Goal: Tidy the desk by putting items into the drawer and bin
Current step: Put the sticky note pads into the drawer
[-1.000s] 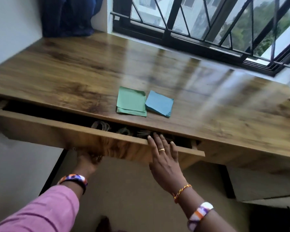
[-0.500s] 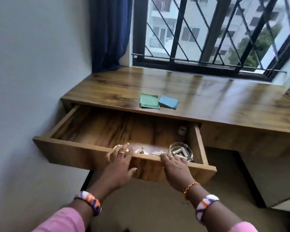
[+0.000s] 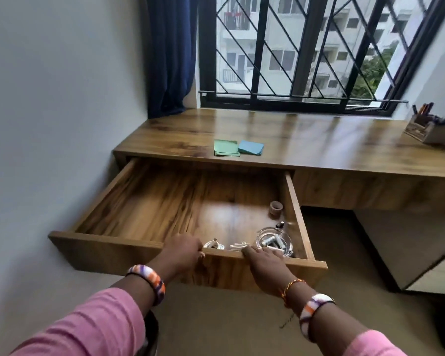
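Observation:
The wooden drawer (image 3: 108, 244) stands pulled far out from under the desk (image 3: 319, 147). My left hand (image 3: 184, 253) grips the top of its front panel, fingers curled over the edge. My right hand (image 3: 263, 260) holds the same edge further right. On the desktop lie a green paper stack (image 3: 226, 147) and a blue paper stack (image 3: 251, 147), side by side. In the drawer's right front corner sit a glass bowl (image 3: 274, 241) with small items, white cables (image 3: 215, 244) and a small brown ring-shaped holder (image 3: 276, 208).
A wooden pen holder (image 3: 425, 129) stands at the desk's far right by the barred window (image 3: 306, 52). A blue curtain (image 3: 168, 55) hangs at the back left beside the white wall. A dark round object (image 3: 150, 332) shows below my left sleeve on the floor.
The drawer has come out from nearly closed to far open. Both hands moved onto the top of its front edge, and my view has drawn back from the desk.

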Motion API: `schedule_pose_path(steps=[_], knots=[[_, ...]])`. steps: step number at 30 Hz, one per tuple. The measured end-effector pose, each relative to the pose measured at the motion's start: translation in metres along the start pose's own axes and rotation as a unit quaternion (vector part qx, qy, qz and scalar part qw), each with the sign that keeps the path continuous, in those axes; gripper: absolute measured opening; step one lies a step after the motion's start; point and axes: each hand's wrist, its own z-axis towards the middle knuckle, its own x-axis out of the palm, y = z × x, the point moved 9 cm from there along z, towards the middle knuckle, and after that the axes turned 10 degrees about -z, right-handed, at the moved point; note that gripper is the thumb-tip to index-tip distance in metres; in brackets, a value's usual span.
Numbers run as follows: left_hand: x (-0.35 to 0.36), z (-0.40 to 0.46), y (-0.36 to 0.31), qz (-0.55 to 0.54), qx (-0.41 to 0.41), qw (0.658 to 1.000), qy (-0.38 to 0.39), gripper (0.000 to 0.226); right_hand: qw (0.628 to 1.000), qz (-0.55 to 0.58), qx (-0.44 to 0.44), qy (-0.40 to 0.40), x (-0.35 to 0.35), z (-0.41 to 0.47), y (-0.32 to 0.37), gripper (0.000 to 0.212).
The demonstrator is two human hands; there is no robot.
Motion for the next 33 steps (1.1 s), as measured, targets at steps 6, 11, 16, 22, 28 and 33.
schedule_pose_path(steps=[6,11,16,22,28,33], knots=[[0.022,-0.052,0.003,-0.029,0.007,0.999,-0.044,0.026,1.0,0.001,-0.001,0.005,0.006,-0.043,0.021,0.043],[0.035,-0.09,0.007,-0.092,-0.02,0.995,-0.038,0.031,1.0,-0.009,-0.012,0.001,0.01,-0.078,0.038,0.049],[0.035,-0.111,-0.009,-0.061,-0.048,0.997,0.002,0.05,0.998,-0.03,-0.014,0.061,0.013,-0.082,0.04,0.061],[0.032,-0.12,-0.024,-0.001,-0.065,0.997,0.037,0.06,0.994,-0.036,-0.065,0.077,0.006,-0.112,0.035,0.07],[0.014,-0.097,-0.071,-0.042,-0.054,0.988,0.136,0.046,0.992,0.01,-0.109,0.067,-0.046,-0.116,-0.01,0.034],[-0.055,-0.019,-0.186,-0.224,0.055,0.971,0.059,0.037,0.994,0.049,-0.097,-0.017,-0.121,-0.093,-0.095,0.03]])
